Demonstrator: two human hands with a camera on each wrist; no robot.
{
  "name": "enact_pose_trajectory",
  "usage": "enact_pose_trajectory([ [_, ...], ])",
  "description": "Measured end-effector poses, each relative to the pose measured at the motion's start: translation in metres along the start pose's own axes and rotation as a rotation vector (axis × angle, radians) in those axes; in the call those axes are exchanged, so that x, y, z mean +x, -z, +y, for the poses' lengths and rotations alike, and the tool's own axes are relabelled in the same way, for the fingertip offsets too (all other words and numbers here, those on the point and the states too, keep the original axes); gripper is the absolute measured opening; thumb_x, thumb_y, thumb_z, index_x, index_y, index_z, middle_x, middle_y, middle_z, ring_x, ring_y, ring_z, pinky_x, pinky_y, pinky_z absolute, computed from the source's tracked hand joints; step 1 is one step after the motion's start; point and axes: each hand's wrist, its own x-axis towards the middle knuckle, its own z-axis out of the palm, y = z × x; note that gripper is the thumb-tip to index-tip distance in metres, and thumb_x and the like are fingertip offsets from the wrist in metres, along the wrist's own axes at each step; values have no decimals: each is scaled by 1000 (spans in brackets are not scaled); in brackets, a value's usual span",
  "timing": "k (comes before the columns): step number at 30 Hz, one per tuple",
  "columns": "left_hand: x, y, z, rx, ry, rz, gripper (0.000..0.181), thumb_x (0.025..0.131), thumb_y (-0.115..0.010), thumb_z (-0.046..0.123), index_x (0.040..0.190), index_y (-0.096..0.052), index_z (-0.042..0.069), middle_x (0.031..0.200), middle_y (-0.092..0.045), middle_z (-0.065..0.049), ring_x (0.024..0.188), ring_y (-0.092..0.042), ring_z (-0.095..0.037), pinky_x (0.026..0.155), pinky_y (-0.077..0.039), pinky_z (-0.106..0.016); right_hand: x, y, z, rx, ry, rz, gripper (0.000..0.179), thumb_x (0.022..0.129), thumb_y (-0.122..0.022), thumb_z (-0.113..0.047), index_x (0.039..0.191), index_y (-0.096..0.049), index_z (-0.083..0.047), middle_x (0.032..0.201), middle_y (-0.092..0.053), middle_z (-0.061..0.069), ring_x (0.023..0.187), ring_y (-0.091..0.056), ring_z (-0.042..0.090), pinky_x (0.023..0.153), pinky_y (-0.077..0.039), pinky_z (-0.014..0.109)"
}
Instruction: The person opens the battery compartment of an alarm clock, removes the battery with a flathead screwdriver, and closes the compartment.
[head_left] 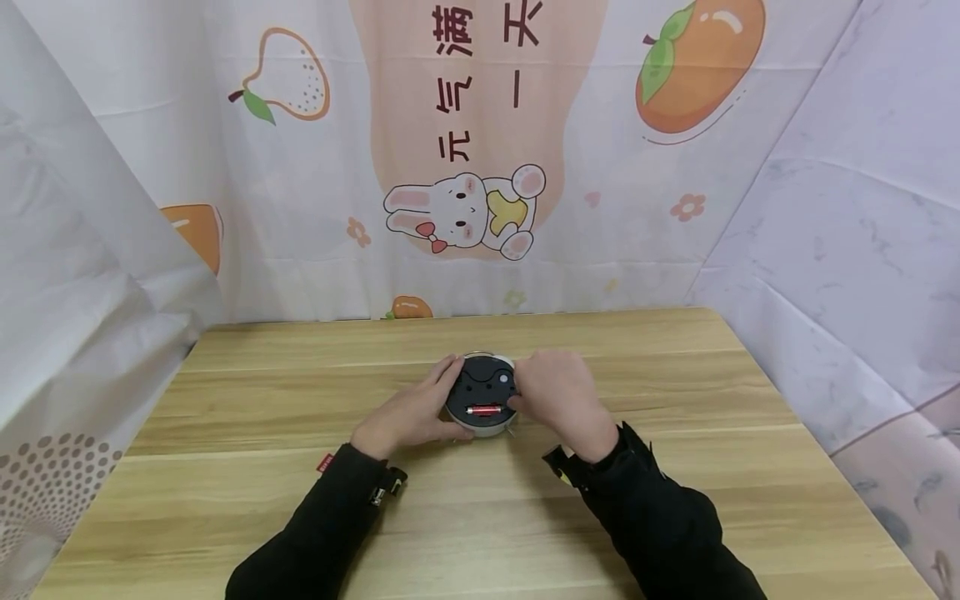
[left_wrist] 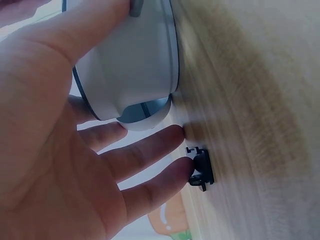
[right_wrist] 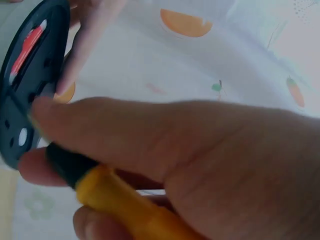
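A round white alarm clock (head_left: 482,379) with a dark back lies back-up on the table, and a red battery (head_left: 483,410) shows in its uncovered slot. My left hand (head_left: 416,415) grips the clock's left side, the thumb along its pale wall in the left wrist view. At the clock's right edge, my right hand (head_left: 558,392) holds a yellow-handled screwdriver (right_wrist: 127,205) with a dark front end. Its shaft is hidden behind the fingers. A small black clipped cover (left_wrist: 202,169) lies on the table near my left fingertips in the left wrist view.
The wooden table (head_left: 637,517) runs back to a white printed curtain (head_left: 300,208). More cloth hangs along the left and right sides. Both forearms wear dark sleeves (head_left: 315,525).
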Motion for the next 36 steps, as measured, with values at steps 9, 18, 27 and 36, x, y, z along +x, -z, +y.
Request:
enact_pose_trajectory([
  [9, -1, -2, -2, -6, 25, 8, 116, 80, -82, 52, 164, -13, 12, 168, -15, -15, 146, -33, -31, 113, -36, -47, 22, -33, 27, 262, -54, -342, 50, 100, -57, -34, 54, -47, -19, 51, -44, -6, 51, -39, 13, 48, -28, 33],
  [18, 0, -2, -2, 7, 9, 15, 117, 80, -82, 52, 164, -13, 11, 167, -17, -17, 144, -37, -32, 111, -39, -48, 26, -48, 42, 384, 20, -400, 54, 103, -52, -37, 54, -58, -16, 55, -54, -4, 55, -45, 14, 55, -36, 31],
  [27, 1, -2, -3, 2, 4, 10, 117, 79, -83, 52, 164, -13, 11, 167, -17, -16, 143, -38, -31, 111, -39, -47, 29, -60, 51, 529, 50, -392, 51, 99, -53, -31, 52, -63, -14, 48, -46, -9, 49, -37, 11, 53, -29, 29],
  [36, 2, 0, -1, -31, 16, 17, 117, 78, -86, 49, 164, -16, 11, 166, -19, -15, 142, -40, -33, 111, -39, -49, 25, -49, 44, 449, 39, -357, 53, 102, -54, -30, 51, -61, -15, 52, -47, -6, 50, -38, 12, 56, -35, 29],
])
